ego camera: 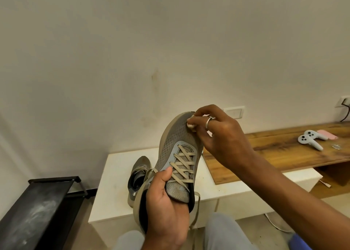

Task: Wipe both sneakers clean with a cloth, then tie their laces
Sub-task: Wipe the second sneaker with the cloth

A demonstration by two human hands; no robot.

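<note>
A grey mesh sneaker (178,136) with beige laces is held up in front of me, toe pointing up and away. My left hand (166,206) grips its heel and collar, thumb lying on the laces. My right hand (217,134) pinches a small white cloth (190,123) against the toe; most of the cloth is hidden under the fingers. The sneaker's loose lace ends (197,210) hang down. The second sneaker (138,175) lies on the white block (115,183) behind, laces undone, partly hidden by the held one.
A wooden bench top (274,151) runs to the right, with a pale game controller (310,67) and a pink item (327,65) on it. A black rack (43,204) stands at lower left. My knees (223,230) are below the shoe. The wall is close behind.
</note>
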